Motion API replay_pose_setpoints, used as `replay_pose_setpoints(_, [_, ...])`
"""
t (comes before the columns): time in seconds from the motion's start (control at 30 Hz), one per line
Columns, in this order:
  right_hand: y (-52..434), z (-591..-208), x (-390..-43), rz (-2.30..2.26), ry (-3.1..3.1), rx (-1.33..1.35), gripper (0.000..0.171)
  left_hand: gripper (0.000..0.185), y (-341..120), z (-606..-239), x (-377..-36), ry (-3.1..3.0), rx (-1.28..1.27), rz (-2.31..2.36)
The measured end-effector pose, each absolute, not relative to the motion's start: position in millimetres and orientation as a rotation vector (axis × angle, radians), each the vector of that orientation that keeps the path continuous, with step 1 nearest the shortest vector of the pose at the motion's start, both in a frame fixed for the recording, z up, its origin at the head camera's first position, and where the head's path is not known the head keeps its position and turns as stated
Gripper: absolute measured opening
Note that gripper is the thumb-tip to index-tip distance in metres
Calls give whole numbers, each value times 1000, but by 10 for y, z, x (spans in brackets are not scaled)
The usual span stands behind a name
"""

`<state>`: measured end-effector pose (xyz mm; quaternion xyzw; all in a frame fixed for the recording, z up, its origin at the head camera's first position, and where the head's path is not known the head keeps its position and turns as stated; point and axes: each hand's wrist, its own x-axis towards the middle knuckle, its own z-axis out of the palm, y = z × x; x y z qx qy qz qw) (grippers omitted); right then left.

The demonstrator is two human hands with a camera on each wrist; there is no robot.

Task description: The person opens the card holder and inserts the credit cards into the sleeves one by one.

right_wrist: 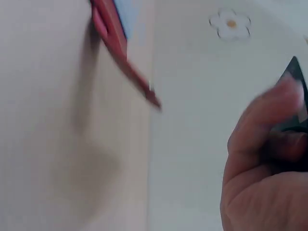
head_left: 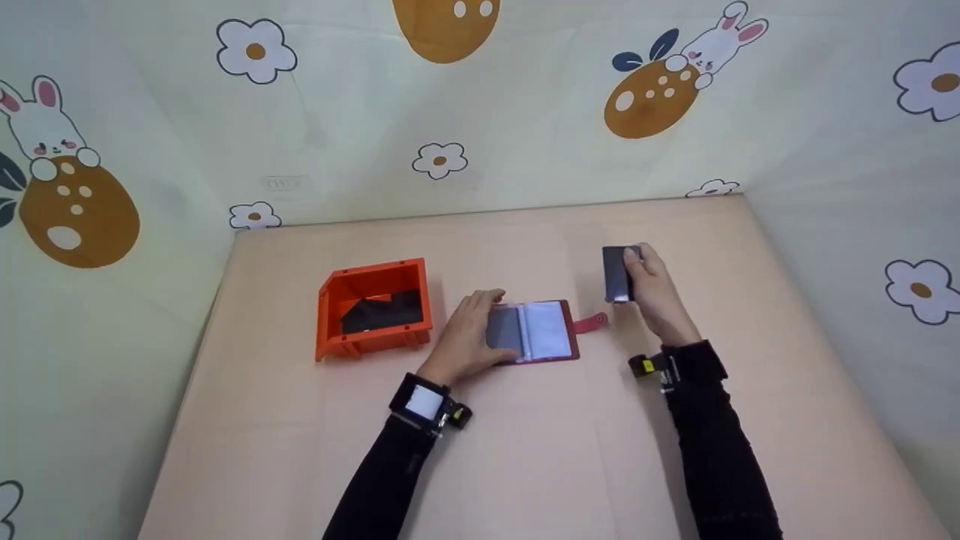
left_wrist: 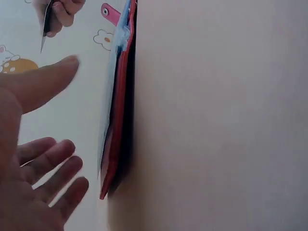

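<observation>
A small red card holder (head_left: 574, 337) with clear plastic sleeves lies spread on the table, its pink snap strap (head_left: 591, 323) pointing right. My left hand (head_left: 463, 339) is over its left side, where a dark grey card or page (head_left: 504, 330) shows. In the left wrist view, the thumb and fingers of that hand are spread, with a gap to the holder (left_wrist: 123, 86). To the right, my right hand (head_left: 661, 300) pinches a dark, glossy card (head_left: 616, 274) above the table. The right wrist view shows only part of this card (right_wrist: 294, 72) behind the thumb.
An orange plastic bin (head_left: 324, 322) stands left of my left hand, with several dark flat pieces (head_left: 384, 312) inside. The pale table (head_left: 525, 450) meets a patterned cloth wall (head_left: 337, 150) at the back and sides.
</observation>
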<state>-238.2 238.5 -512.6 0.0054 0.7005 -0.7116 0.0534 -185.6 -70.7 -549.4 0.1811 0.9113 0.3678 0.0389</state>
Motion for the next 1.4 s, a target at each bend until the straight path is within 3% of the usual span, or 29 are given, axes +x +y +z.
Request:
replay_pose_setpoints(0.07, [2511, -5122, -2401, -2213, 2022, 29, 25, 97, -749, -5510, -1849, 2777, 587, 1023])
replay_pose_setpoints(0.2, [2612, -5117, -2415, -2251, 1899, 45, 25, 89, -794, -5526, -1850, 2744, 579, 973])
replay_pose_setpoints(0.9, [2614, -5061, -2424, -2464, 1715, 85, 15, 85, -778, -5522, -1872, 2702, 561, 957])
replay_pose_setpoints(1.2, [2685, -5022, -2395, -2448, 1578, -38, 48, 85, -777, -5528, -1879, 2695, 560, 974])
replay_pose_setpoints(1.4, [2721, -5007, -2375, -2418, 1525, -70, 55, 86, -776, -5532, -1874, 2702, 554, 969])
